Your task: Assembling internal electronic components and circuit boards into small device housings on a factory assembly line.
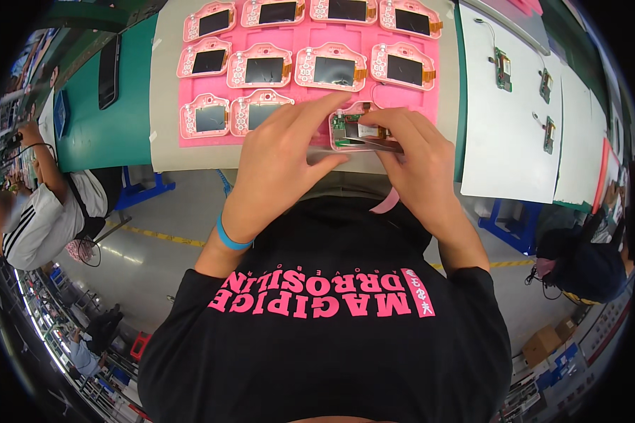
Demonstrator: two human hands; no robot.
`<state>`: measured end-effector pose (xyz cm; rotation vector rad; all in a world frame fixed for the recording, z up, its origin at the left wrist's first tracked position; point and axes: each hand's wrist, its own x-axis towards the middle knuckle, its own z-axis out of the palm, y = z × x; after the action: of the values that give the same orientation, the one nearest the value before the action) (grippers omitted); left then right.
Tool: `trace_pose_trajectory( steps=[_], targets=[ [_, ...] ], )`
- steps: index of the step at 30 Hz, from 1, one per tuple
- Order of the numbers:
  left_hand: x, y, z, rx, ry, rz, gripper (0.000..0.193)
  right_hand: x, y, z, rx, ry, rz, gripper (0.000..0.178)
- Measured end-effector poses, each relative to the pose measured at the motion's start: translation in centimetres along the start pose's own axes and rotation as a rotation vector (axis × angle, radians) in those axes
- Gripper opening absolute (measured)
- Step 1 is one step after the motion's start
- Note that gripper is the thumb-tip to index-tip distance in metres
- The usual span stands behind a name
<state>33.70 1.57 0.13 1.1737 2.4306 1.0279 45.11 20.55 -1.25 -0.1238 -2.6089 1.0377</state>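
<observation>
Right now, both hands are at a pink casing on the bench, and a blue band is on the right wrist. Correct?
Not quite: the head view shows the blue band on the left wrist. Both hands, left hand and right hand, are at the pink casing.

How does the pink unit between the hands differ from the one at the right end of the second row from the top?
The unit between the hands shows a green circuit board inside, while the second-row unit shows a dark screen. The right hand partly covers the unit between the hands; the second-row unit is untouched by either hand. Both have a pink shell.
</observation>
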Motion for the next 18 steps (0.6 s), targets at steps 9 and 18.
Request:
trace_pose_trajectory(
  steps=[9, 18],
  targets=[
    [-0.7, 0.6, -2.4, -0.208, 0.027, -0.192, 0.073, 0.7, 0.8, -4.9, 0.315, 0.008, 0.276, 0.024],
    [7.3, -5.7, -10.4, -0.285, 0.151, -0.038, 0.069, 2.3, 14.2, -12.6, -0.516, 0.402, 0.548, 0.039]
  ],
)
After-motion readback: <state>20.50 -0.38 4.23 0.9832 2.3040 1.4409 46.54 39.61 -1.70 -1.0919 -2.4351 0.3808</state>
